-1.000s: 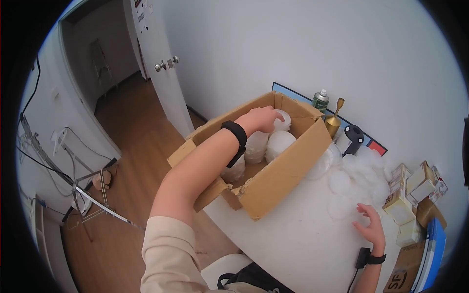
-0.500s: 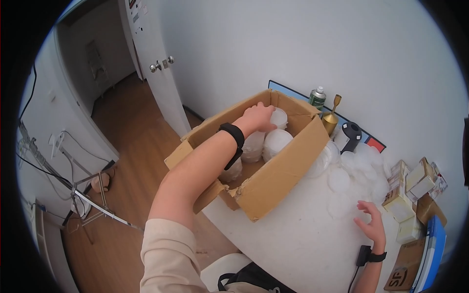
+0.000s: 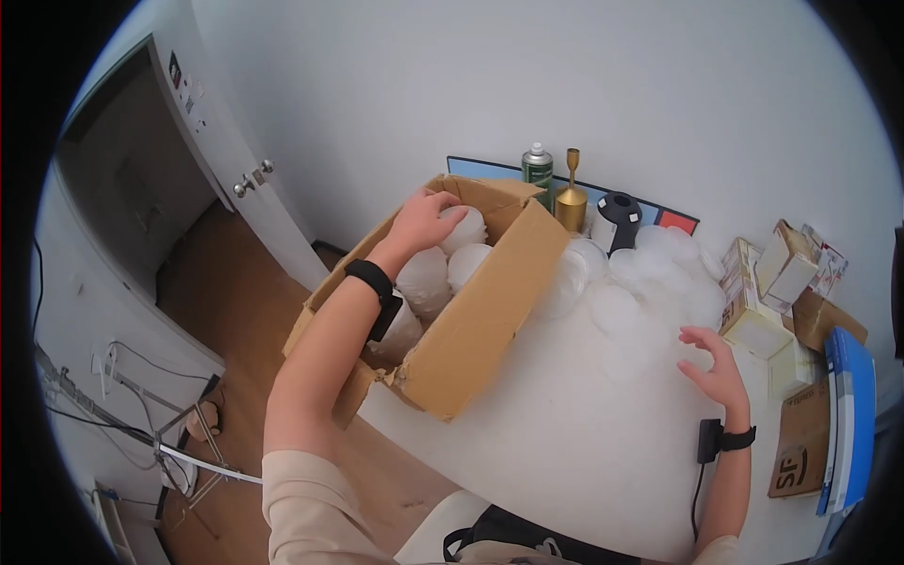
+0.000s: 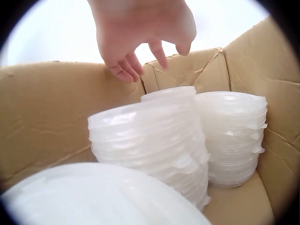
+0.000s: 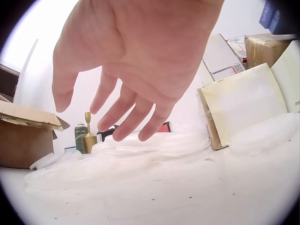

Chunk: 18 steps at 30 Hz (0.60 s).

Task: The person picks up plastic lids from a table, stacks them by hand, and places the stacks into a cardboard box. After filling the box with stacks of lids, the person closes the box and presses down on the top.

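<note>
My left hand (image 3: 421,224) reaches into a cardboard box (image 3: 480,320), next to the far stack of translucent plastic bowls (image 3: 466,227). In the left wrist view that hand (image 4: 145,37) hangs above the stacks with relaxed fingers and a gap below the fingertips. Several stacks of bowls stand inside, among them a middle stack (image 4: 150,140) and one by the right wall (image 4: 232,136). Over the white table, my right hand (image 3: 718,372) hovers with loosely bent fingers, holding nothing. Thin translucent round lids (image 3: 617,311) lie in a loose pile beyond it.
Behind the box stand a green spray can (image 3: 538,174), a gold candlestick (image 3: 571,202) and a black-and-white device (image 3: 617,221). Small cartons (image 3: 763,311) and blue folders (image 3: 852,414) line the right side. A door (image 3: 240,141) stands ajar at the left.
The head view has turned right, so box and table things appear farther left. My left hand has drawn slightly away from the far stack. The right hand keeps its loose pose.
</note>
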Motion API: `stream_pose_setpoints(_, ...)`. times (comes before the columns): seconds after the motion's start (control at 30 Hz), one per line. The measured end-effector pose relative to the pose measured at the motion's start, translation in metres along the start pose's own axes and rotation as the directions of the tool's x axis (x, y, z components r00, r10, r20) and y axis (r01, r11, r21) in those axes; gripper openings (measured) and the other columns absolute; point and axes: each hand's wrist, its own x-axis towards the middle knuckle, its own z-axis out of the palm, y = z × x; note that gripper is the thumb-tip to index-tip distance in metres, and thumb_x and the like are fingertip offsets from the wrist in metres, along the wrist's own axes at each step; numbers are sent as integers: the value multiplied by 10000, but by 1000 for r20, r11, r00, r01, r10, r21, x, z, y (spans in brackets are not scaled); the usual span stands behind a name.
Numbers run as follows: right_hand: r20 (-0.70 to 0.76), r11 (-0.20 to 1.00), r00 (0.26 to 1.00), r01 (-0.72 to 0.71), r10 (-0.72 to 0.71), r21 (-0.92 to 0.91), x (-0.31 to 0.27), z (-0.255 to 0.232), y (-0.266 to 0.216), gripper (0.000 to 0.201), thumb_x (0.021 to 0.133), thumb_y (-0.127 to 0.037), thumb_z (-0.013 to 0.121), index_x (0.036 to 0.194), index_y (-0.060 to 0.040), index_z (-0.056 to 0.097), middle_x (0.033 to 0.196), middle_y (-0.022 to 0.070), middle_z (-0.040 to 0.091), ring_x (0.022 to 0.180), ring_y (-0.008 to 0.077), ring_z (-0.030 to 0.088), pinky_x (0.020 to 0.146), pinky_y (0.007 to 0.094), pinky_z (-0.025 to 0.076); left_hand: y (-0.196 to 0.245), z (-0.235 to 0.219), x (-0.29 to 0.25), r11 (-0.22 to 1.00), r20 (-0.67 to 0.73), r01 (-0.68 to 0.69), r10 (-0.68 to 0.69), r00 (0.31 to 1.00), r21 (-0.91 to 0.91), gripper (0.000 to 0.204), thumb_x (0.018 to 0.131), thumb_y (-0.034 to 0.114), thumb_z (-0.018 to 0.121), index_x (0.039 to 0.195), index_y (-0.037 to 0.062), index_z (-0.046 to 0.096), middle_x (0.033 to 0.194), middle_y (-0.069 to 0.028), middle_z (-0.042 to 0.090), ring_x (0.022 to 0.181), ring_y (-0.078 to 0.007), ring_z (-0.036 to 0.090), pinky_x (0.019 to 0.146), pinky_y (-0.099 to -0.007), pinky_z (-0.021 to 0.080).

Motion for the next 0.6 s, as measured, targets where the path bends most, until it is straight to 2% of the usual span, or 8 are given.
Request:
stream_pose_setpoints(0.07,-44,994,999,11,-7,108,7,-4,6,475,779,-86,713,1238,-75,589,1126,56,639,1079,182,596,965,347,441,-9,0,9,994,-69,-108,108,992,-9,367,859,377,660,1112,113,688,1216,-219,561,1172,-368,511,991,-447,438)
stream_pose_setpoints(0.2,-125,979,990,-32,58,201,6,1,21,444,817,-103,705,1245,-75,591,1147,51,637,1085,174,595,973,343,438,41,-40,0,993,-230,-102,88,969,-51,357,909,341,633,1187,117,652,1285,-151,499,1195,-264,495,931,-352,460)
stream_pose_setpoints(0.3,-175,954,977,-62,118,294,8,11,29,427,837,-132,704,1246,-75,595,1155,53,636,1079,171,595,956,337,450,85,-70,-11,973,-385,-212,160,909,-95,290,922,277,625,1176,138,650,1304,-141,494,1214,-245,469,935,-353,440)
stream_pose_setpoints(0.37,-202,931,966,-81,162,356,9,18,34,416,849,-136,693,1248,-75,595,1160,55,633,1079,166,592,944,333,459,122,-85,-28,937,-450,-343,277,849,-71,283,916,246,628,1173,127,640,1344,-148,483,1271,-249,436,978,-375,406)
stream_pose_setpoints(0.43,-172,814,962,-77,213,576,11,27,35,381,870,-150,676,1237,-76,604,1163,60,627,1054,154,594,903,312,476,168,-93,-59,884,-488,-466,390,781,-40,302,917,216,614,1192,93,621,1339,-149,496,1282,-248,437,1008,-383,377)
stream_pose_setpoints(0.47,-184,798,952,-89,244,596,12,32,36,381,870,-150,676,1237,-76,604,1163,60,627,1054,154,594,903,312,476,190,-93,-77,857,-507,-512,420,753,-51,319,914,201,607,1203,68,609,1324,-152,511,1278,-250,445,1023,-389,363)
stream_pose_setpoints(0.57,-209,789,939,-94,272,607,12,42,34,351,882,-161,664,1220,-78,617,1128,54,621,979,126,597,832,286,489,228,-81,-120,743,-524,-669,562,640,-20,342,899,183,499,1158,-23,581,1278,-209,545,1240,-312,492,1049,-435,352)
stream_pose_setpoints(0.6,-180,723,931,-116,318,681,12,45,31,348,886,-149,651,1223,-73,609,1097,34,606,967,109,584,824,275,480,234,-74,-132,704,-544,-710,585,602,-28,351,897,166,442,1144,-45,574,1262,-225,560,1217,-329,521,1057,-438,359)
